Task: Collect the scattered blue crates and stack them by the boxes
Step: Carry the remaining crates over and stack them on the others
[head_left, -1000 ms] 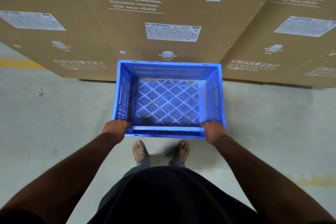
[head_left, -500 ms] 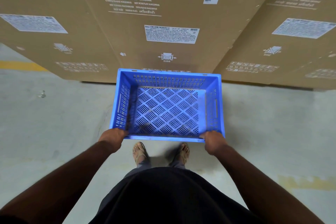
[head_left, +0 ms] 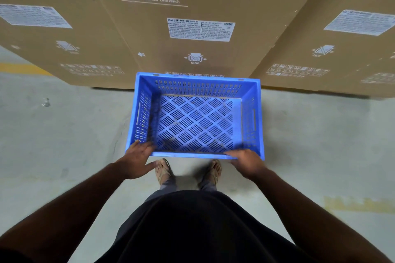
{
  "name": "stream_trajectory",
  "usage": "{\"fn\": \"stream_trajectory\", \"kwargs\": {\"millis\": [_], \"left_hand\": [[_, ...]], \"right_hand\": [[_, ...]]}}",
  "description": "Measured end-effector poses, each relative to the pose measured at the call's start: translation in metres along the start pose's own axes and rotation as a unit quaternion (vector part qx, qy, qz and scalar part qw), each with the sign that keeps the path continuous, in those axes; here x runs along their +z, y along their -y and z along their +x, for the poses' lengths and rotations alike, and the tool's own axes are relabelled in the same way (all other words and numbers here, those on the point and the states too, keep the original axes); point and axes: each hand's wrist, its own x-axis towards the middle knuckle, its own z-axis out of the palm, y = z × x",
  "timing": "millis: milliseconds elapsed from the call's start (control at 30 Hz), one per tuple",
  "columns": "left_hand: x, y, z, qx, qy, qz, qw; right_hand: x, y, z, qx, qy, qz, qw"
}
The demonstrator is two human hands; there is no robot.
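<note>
One blue slotted crate (head_left: 197,88) is in front of me with nothing in it, its far side close to the big brown washing machine box (head_left: 192,17). My left hand (head_left: 136,161) lies at the crate's near left corner, fingers spread and straight, thumb pointing right. My right hand (head_left: 245,161) is at the near right corner, its straight fingers touching the near rim. Neither hand curls round the rim. I cannot tell whether the crate rests on the floor.
Two more brown boxes stand to either side, a left box (head_left: 42,38) and a right box (head_left: 331,38). The grey concrete floor (head_left: 64,134) has faded yellow marks (head_left: 352,204). My sandalled feet (head_left: 163,170) stand just behind the crate.
The crate has sunk lower and closer to the box. Both hands have let go of the near rim and their fingers have straightened out.
</note>
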Motion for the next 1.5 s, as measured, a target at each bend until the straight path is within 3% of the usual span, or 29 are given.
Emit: {"fn": "stream_trajectory", "kwargs": {"millis": [167,400,500,567,700,800,933,1500], "left_hand": [[0.004,-0.009,0.005,-0.021,-0.05,-0.042,0.998],[-0.004,-0.01,0.013,-0.029,-0.042,-0.024,0.998],[-0.003,-0.01,0.011,-0.031,-0.045,-0.03,0.998],[-0.001,-0.008,0.009,-0.039,-0.033,-0.044,0.998],[0.007,-0.012,0.004,-0.069,-0.112,-0.129,0.983],[0.006,-0.02,0.004,-0.102,-0.163,-0.133,0.972],[0.006,-0.016,0.005,-0.148,-0.148,-0.129,0.969],[-0.007,-0.014,0.02,-0.193,-0.109,-0.119,0.968]], "right_hand": [[0.013,-0.015,0.004,-0.147,-0.072,-0.048,0.985],[0.005,-0.02,0.01,-0.139,-0.045,-0.013,0.989],[-0.001,-0.014,0.006,-0.098,-0.007,0.03,0.995],[0.002,-0.011,0.003,-0.079,-0.021,0.044,0.996],[0.003,0.002,0.001,-0.006,-0.144,0.098,0.985],[0.0,0.009,0.001,0.066,-0.211,0.035,0.975],[0.006,0.007,0.002,0.211,-0.172,0.051,0.961],[-0.005,0.009,0.019,0.237,-0.083,0.042,0.967]]}}
